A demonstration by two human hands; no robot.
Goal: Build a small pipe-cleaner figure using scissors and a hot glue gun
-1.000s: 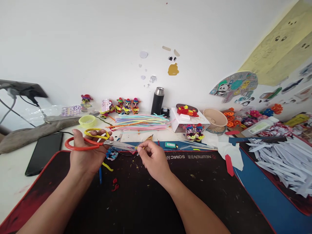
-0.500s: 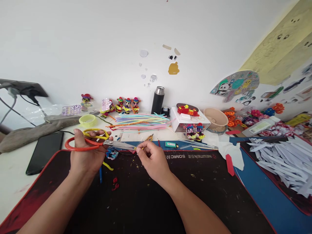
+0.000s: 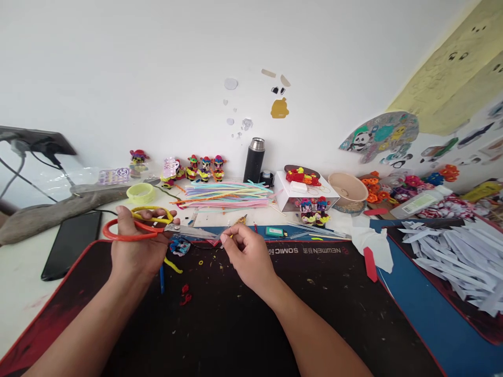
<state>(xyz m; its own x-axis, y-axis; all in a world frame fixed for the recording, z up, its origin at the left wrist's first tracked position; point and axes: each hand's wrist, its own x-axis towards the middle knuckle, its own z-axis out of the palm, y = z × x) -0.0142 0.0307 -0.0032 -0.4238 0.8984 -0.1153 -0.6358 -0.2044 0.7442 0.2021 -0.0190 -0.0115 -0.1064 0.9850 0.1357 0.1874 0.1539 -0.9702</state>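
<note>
My left hand [image 3: 139, 243] holds a pair of scissors [image 3: 192, 231], one handle orange and one yellow, with the blades pointing right. The blades look nearly closed. At their tips my right hand [image 3: 251, 256] pinches thumb against forefinger; a speck of yellow shows there, too small to name. Below the blades a small yellow ring-shaped bit [image 3: 200, 262] lies on the dark mat [image 3: 243, 335]. Under my left hand are a blue craft piece [image 3: 179, 246], a yellow fuzzy stem [image 3: 173, 265] and a blue stick [image 3: 162, 279]. Small red pieces [image 3: 185, 295] lie nearer me.
Pastel pipe cleaners [image 3: 230, 195] lie behind my hands, before small figurines [image 3: 205, 169] and a black flask [image 3: 254, 161]. A phone [image 3: 73, 246] and yellow-green tape roll [image 3: 140, 193] are left. A white box [image 3: 281, 193], bowl [image 3: 349, 189] and paper strips [image 3: 456, 262] are right.
A small yellow ring-shaped bit now shows on the mat below the scissors. The yellow at my right fingertips shows less. The scissors have shifted slightly left.
</note>
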